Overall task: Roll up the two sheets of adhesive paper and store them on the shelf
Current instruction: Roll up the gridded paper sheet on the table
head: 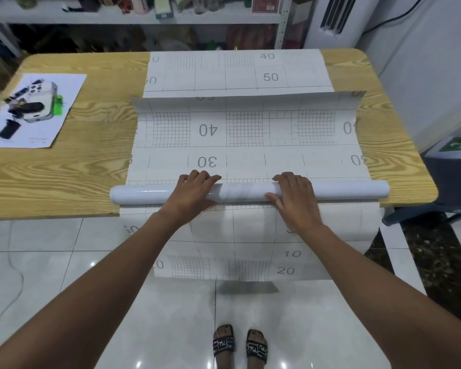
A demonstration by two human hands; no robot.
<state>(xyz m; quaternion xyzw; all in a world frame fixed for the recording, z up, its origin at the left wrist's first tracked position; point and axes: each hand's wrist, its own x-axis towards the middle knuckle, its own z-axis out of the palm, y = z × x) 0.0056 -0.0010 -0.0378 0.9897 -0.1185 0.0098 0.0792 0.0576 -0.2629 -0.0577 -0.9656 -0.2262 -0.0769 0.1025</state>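
Two sheets of adhesive paper with grey grid backing lie on the wooden table (64, 169). The upper sheet (245, 134) is partly wound into a glossy white roll (240, 191) near the table's front edge, its far edge curling up. The lower sheet (237, 73) stretches from the table's far edge to over the front edge, hanging toward the floor. My left hand (194, 190) and my right hand (293, 195) lie over the middle of the roll, fingers curled over its top and thumbs on its near side.
A printed page (35, 113) with photos lies at the table's left. Behind the table stands a white metal shelf (133, 18) crowded with goods. A dark bin (453, 179) stands right of the table. White tiled floor and my sandalled feet (240, 344) are below.
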